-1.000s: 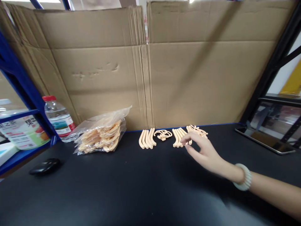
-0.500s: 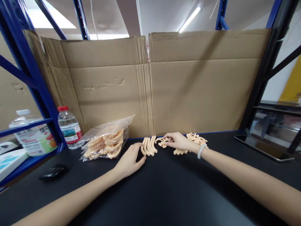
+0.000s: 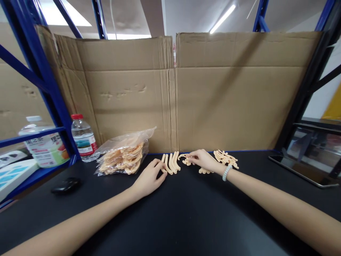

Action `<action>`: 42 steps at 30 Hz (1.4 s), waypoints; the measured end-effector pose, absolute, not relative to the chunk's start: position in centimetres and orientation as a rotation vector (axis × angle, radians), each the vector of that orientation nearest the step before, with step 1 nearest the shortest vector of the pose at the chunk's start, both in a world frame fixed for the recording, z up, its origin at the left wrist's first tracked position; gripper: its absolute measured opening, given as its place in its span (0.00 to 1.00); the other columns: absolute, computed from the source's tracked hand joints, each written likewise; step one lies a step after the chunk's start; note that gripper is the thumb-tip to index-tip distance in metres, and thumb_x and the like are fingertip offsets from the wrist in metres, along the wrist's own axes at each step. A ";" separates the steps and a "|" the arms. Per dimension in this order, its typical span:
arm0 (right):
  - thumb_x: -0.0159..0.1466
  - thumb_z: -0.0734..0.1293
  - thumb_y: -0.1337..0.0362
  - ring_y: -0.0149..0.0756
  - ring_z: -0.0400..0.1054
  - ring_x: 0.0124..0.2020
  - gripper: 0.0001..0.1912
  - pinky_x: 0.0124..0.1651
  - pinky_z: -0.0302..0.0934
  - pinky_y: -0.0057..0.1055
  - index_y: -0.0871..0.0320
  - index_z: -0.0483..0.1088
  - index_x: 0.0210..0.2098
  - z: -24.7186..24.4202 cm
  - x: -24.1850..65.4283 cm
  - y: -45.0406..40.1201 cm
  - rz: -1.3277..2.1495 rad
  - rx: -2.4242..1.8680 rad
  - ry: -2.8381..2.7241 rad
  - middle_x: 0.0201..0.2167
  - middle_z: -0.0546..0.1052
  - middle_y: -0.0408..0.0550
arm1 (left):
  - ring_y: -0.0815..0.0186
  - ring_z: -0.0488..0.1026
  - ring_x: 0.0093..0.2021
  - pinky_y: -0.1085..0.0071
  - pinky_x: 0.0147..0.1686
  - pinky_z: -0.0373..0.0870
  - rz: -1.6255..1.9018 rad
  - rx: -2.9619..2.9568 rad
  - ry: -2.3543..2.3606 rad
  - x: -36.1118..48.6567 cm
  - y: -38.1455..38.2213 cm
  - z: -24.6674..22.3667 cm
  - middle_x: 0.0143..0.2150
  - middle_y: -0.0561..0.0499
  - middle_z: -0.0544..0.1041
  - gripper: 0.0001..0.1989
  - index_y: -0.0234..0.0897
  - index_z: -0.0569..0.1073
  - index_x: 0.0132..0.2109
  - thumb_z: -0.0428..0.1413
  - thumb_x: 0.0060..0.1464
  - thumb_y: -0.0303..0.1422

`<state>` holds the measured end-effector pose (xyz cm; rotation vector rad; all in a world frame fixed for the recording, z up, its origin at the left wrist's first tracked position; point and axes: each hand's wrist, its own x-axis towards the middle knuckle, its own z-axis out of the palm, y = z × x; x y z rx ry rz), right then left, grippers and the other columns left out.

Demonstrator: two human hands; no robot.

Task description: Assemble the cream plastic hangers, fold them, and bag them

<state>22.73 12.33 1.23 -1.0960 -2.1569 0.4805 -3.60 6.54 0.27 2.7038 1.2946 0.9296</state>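
Observation:
Several curved beige strips (image 3: 174, 161) lie side by side on the black tabletop. My left hand (image 3: 150, 177) has its thumb and fingertips closed on the lower end of the leftmost strip. Just right of the row is a small cluster of beige pieces (image 3: 186, 161). There my right hand (image 3: 203, 159), wearing a pale bead bracelet (image 3: 227, 172), pinches at a small piece whose shape is mostly covered by the fingers. Beneath and beyond that hand, more strips (image 3: 205, 171) show only their rounded ends. A loose pile of beige pieces (image 3: 226, 158) lies behind my right wrist.
A clear plastic bag (image 3: 124, 153) of beige pieces sits at left, near a red-capped water bottle (image 3: 84, 138) and a black mouse (image 3: 65, 185). A dark phone-like slab (image 3: 303, 170) lies at right. Cardboard (image 3: 226, 96) walls the back edge.
My left thumb and fingers have closed on the leftmost strip, which they only flanked before. My right hand stays at the small cluster. The whole view has shifted slightly.

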 end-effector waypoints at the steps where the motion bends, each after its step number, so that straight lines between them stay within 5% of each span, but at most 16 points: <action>1: 0.61 0.65 0.65 0.32 0.67 0.24 0.10 0.32 0.58 0.29 0.60 0.79 0.35 1.2 22.7 12.4 0.504 -1.087 -2.113 0.22 0.77 0.45 | 0.60 0.72 0.43 0.60 0.48 0.70 0.932 2.698 1.287 -3.7 6.6 0.3 0.42 0.47 0.69 0.05 0.38 0.69 0.37 0.49 0.59 0.30; 9: 0.56 0.70 0.57 0.39 0.73 0.38 0.18 0.43 0.67 0.36 0.62 0.77 0.41 2.2 23.0 11.4 0.758 -1.006 -1.647 0.38 0.80 0.56 | 0.55 0.70 0.49 0.54 0.51 0.67 0.997 2.618 1.292 -4.2 7.2 0.4 0.44 0.45 0.71 0.05 0.38 0.68 0.35 0.48 0.58 0.28; 17: 0.51 0.75 0.52 0.31 0.69 0.31 0.19 0.35 0.63 0.30 0.61 0.78 0.35 2.4 23.4 3.8 1.141 -0.859 -1.256 0.33 0.77 0.50 | 0.54 0.54 0.66 0.56 0.58 0.61 1.133 2.474 1.128 -1.9 4.0 1.0 0.57 0.42 0.66 0.06 0.39 0.67 0.36 0.48 0.59 0.25; 20: 0.47 0.78 0.57 0.30 0.69 0.31 0.18 0.36 0.63 0.28 0.60 0.76 0.33 1.5 22.9 1.3 1.297 -0.864 -1.079 0.31 0.77 0.47 | 0.54 0.62 0.62 0.57 0.57 0.61 1.073 2.396 0.924 -0.4 2.1 1.1 0.58 0.41 0.67 0.03 0.38 0.69 0.36 0.54 0.58 0.27; 23: 0.45 0.79 0.62 0.31 0.71 0.33 0.24 0.40 0.64 0.30 0.57 0.72 0.41 0.3 22.3 -0.1 1.452 -0.829 -0.956 0.30 0.78 0.45 | 0.60 0.71 0.48 0.63 0.50 0.65 1.016 2.370 0.765 0.8 1.0 1.2 0.45 0.45 0.74 0.02 0.37 0.72 0.35 0.58 0.56 0.27; 26: 0.47 0.79 0.65 0.31 0.72 0.34 0.34 0.43 0.64 0.30 0.54 0.68 0.52 -0.3 21.9 -0.5 1.574 -0.767 -0.956 0.30 0.77 0.43 | 0.64 0.71 0.41 0.67 0.45 0.65 1.030 2.355 0.670 1.4 0.4 1.3 0.36 0.49 0.74 0.03 0.37 0.73 0.34 0.57 0.58 0.28; 29: 0.49 0.78 0.66 0.30 0.72 0.35 0.24 0.44 0.64 0.29 0.57 0.72 0.45 -0.3 21.7 -0.6 1.630 -0.747 -1.004 0.32 0.76 0.43 | 0.65 0.70 0.39 0.68 0.43 0.65 1.029 2.303 0.637 1.4 0.1 1.5 0.35 0.50 0.73 0.06 0.36 0.73 0.35 0.53 0.61 0.27; 32: 0.51 0.77 0.66 0.31 0.72 0.37 0.12 0.44 0.64 0.28 0.60 0.75 0.33 0.1 21.7 -0.6 1.667 -0.752 -1.083 0.33 0.76 0.45 | 0.65 0.68 0.39 0.68 0.41 0.66 0.954 2.250 0.651 1.1 0.0 1.7 0.38 0.49 0.71 0.07 0.37 0.73 0.39 0.49 0.62 0.27; 36: 0.51 0.77 0.65 0.32 0.73 0.38 0.11 0.43 0.64 0.28 0.61 0.76 0.33 0.1 21.7 -0.7 1.703 -0.746 -1.131 0.32 0.77 0.47 | 0.67 0.66 0.36 0.68 0.38 0.71 0.939 2.157 0.688 0.7 0.2 1.5 0.46 0.48 0.65 0.11 0.41 0.68 0.48 0.48 0.61 0.26; 42: 0.52 0.77 0.66 0.31 0.73 0.37 0.10 0.44 0.65 0.27 0.61 0.76 0.34 -0.4 21.8 -0.6 1.710 -0.730 -1.108 0.33 0.78 0.47 | 0.64 0.69 0.40 0.60 0.43 0.73 0.911 2.269 0.654 0.5 0.5 1.4 0.65 0.42 0.55 0.37 0.52 0.47 0.68 0.50 0.56 0.22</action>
